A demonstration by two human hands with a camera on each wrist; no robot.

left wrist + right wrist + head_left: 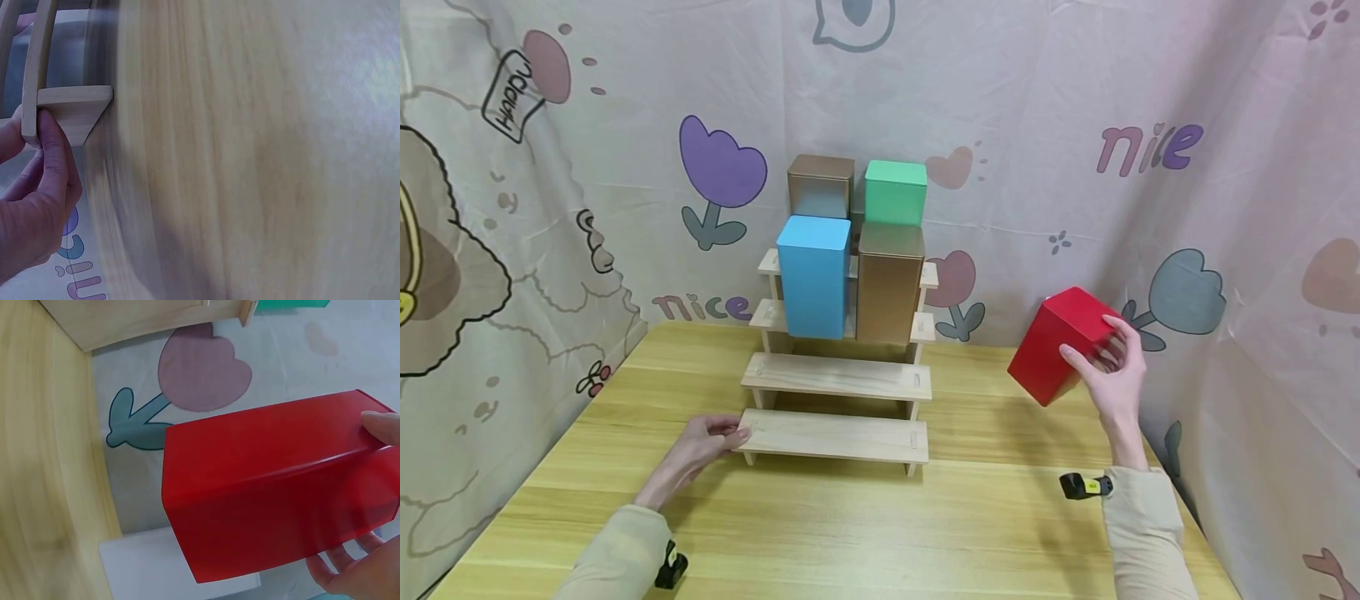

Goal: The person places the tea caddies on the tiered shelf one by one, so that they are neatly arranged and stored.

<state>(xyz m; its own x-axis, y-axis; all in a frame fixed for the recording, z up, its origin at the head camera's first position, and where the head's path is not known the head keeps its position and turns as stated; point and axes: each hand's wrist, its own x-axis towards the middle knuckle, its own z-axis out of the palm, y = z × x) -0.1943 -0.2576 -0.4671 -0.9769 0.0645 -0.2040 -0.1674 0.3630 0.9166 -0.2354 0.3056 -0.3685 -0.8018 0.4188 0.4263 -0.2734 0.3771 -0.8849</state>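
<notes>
A stepped wooden rack (835, 375) stands on the table. My left hand (696, 450) pinches the left end of its lowest step, thumb on top; the left wrist view shows the fingers (55, 156) around the step's end (30, 94). To the right of the rack, my right hand (1116, 375) grips a red box (1060, 346) by its upper end, tilted and held above the table. In the right wrist view, the red box (269, 487) lies between the thumb and the fingers (340, 562).
On the rack's upper steps stand a blue box (814, 279), a brown box (890, 287), a green box (895, 193) and another brown box (822, 185). A white box (169, 565) is below the red one in the right wrist view. Printed cloth (1022, 100) hangs behind the table.
</notes>
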